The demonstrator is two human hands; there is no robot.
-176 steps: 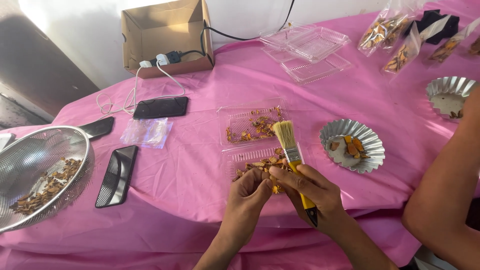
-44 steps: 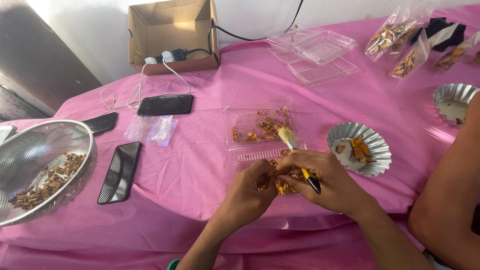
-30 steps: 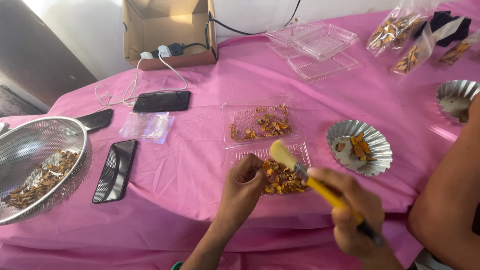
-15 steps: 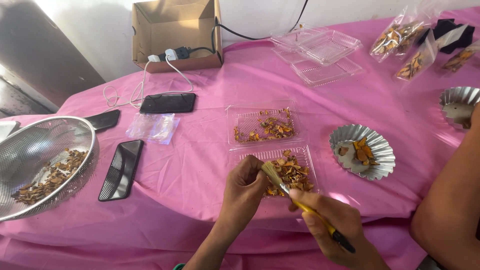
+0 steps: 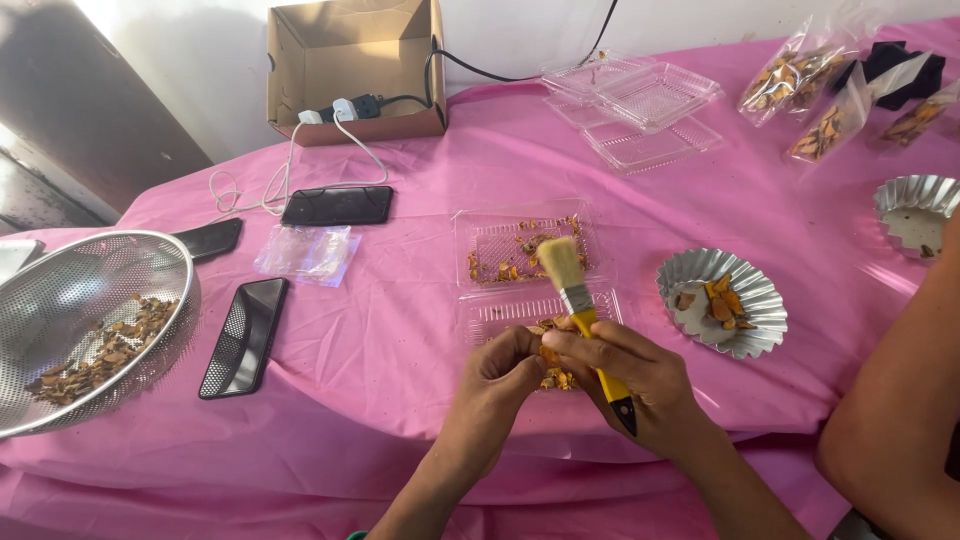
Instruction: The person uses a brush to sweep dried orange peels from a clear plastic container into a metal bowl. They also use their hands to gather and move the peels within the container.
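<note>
I noted the right hand [image 5: 640,385] had raised the brush [image 5: 580,310] upright off the near tray [image 5: 500,312], grip closed on its handle. Left hand [image 5: 500,375] pinched an orange piece [image 5: 548,353]; brushing looked paused.

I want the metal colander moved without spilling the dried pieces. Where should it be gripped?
Grip the colander by its rolled rim at the near right edge, coming from the right: it sits tilted, with the pieces pooled low inside, so lift level.
</note>
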